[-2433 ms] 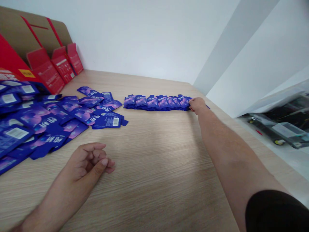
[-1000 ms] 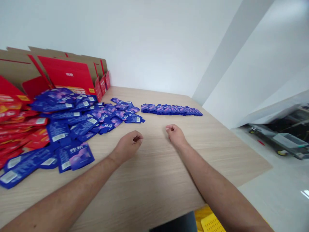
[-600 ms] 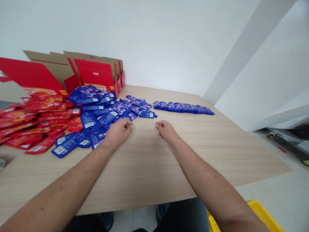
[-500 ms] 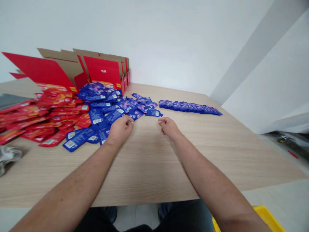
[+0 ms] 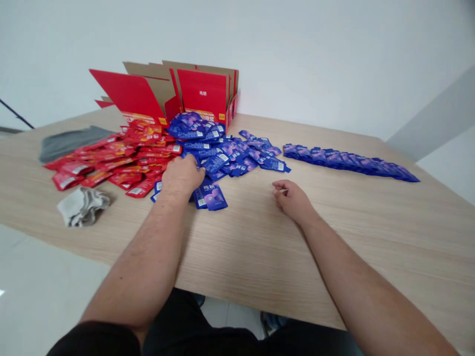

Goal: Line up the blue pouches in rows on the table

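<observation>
My left hand (image 5: 181,174) lies over the left part of a heap of blue pouches (image 5: 215,162). Its thumb stands apart from the fingers, whose tips are partly hidden; no pouch shows lifted in it. Just right of its wrist, a pouch with purple fruit pictures (image 5: 215,197) lies flat on the table. My right hand (image 5: 291,198) hovers over or rests on the tabletop, fingers loosely curled, with a gap between thumb and forefinger and nothing visible in it. Beyond it, a long row of overlapping blue pouches (image 5: 345,160) stretches to the right.
Red pouches (image 5: 122,160) form a heap at left, beside a grey cloth (image 5: 74,141) and a crumpled whitish glove or cloth (image 5: 83,205). Open red cartons (image 5: 204,91) stand behind the heaps. The wooden table (image 5: 252,257) meets a white wall (image 5: 297,59) at the back.
The view has turned left. My left hand has moved left and farther over the blue heap, its fingers parting. My right hand's thumb and forefinger have loosened slightly.
</observation>
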The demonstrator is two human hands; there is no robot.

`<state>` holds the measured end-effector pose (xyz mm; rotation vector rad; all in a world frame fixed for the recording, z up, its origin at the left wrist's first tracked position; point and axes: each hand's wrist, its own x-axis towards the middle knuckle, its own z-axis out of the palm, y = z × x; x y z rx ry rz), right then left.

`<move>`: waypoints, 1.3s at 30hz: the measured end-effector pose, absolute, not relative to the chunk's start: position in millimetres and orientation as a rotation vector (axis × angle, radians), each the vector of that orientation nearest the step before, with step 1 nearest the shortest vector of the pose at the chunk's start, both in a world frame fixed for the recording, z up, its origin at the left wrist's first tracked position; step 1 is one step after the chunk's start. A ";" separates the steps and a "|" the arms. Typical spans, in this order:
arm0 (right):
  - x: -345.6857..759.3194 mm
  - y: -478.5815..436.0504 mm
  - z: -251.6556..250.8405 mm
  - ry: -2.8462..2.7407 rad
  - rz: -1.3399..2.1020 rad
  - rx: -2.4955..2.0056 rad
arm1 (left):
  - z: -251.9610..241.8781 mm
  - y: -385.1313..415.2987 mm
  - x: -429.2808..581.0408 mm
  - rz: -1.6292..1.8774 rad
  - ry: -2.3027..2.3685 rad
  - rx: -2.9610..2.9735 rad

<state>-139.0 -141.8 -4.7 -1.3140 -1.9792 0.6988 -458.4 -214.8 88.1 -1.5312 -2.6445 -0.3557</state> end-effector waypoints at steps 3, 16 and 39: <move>-141.3 -145.4 0.8 -2.042 0.624 -1.303 | 81.0 -213.1 -464.7 -0.100 -2.742 -1.637; -153.6 -161.6 11.1 -2.315 0.425 -1.217 | 63.0 -218.3 -401.8 -0.016 -2.635 -2.149; -151.2 -167.6 8.0 -2.427 0.307 -1.237 | 84.7 -221.6 -486.6 0.124 -3.002 -1.453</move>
